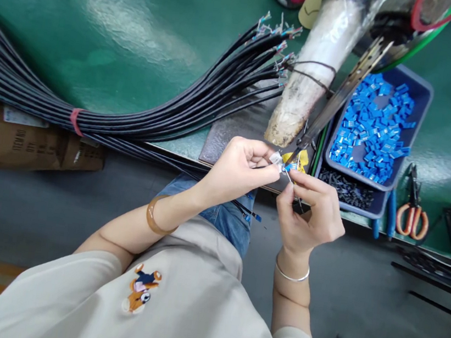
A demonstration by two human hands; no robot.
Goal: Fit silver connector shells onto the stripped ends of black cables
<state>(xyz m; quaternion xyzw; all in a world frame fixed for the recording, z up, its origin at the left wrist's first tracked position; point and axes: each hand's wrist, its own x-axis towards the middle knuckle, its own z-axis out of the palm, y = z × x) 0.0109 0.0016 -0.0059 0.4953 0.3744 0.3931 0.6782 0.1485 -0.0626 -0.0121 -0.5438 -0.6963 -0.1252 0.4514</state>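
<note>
My left hand (246, 166) is closed in a pinch on a cable end, with a small blue connector (291, 167) just past its fingertips. A whitish translucent bit (275, 158) shows by the thumb and forefinger. My right hand (311, 211) pinches a thin silvery wire (288, 175), which looks like solder wire and reaches up to the connector. From above, a soldering iron (326, 116) slants down, its tip at or very near the connector; actual contact is too small to tell. Something yellow (302, 159) lies just behind. Fingers hide most of the held cable.
Black cables (151, 131) with stripped ends lie across the green table (144, 25). A white wrapped pipe (309, 86) hangs above my hands. To the right are a tray (424, 106) of blue connectors, a lower tray (378, 208) of small black parts and orange-handled pliers (412, 216).
</note>
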